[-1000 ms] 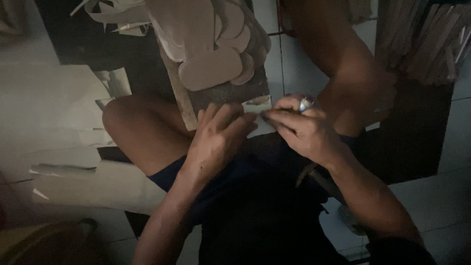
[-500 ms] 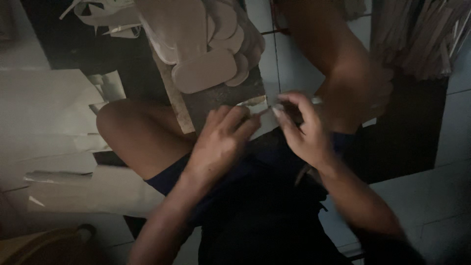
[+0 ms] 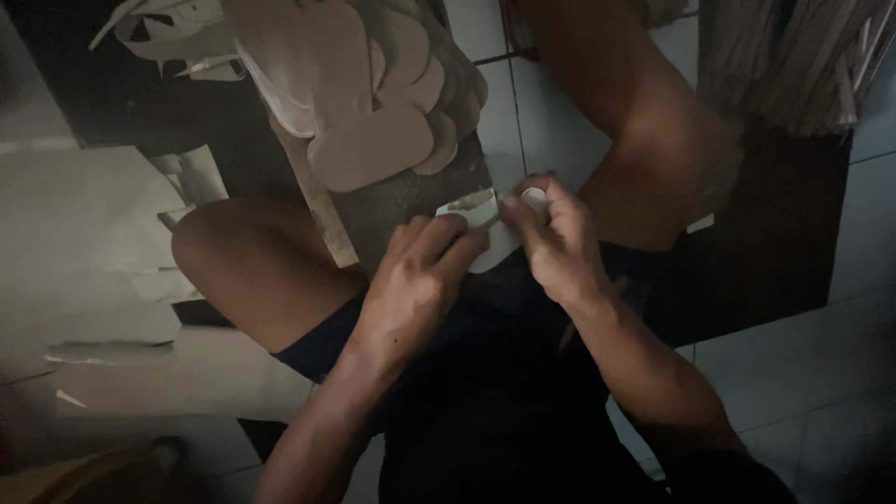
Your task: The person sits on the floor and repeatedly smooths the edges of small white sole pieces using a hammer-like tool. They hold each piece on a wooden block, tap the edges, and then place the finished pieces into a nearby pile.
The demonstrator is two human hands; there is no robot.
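My left hand [image 3: 415, 280] presses fingers down on a small pale cut-out piece [image 3: 493, 245] that lies at the near edge of a dark wooden board [image 3: 411, 201]. My right hand [image 3: 553, 245] is closed over the same piece from the right, pinching something small at its top edge; what it grips is too dim to make out. Just beyond, on the board, lies a stack of pale rounded sole-shaped pieces [image 3: 369, 145]. I sit on the floor with my left knee [image 3: 233, 261] and right knee [image 3: 663, 140] raised on either side of the board.
Large pale sheets and offcuts [image 3: 93, 280] cover the floor to the left. Curled pale scraps [image 3: 159, 28] lie at the top left. A bundle of thin pale strips [image 3: 803, 56] stands at the top right. White floor tiles [image 3: 803, 373] show at the right.
Both hands have shifted slightly on the small pale piece; the right hand's fingers have closed lower over its top edge. The view has tilted a little.
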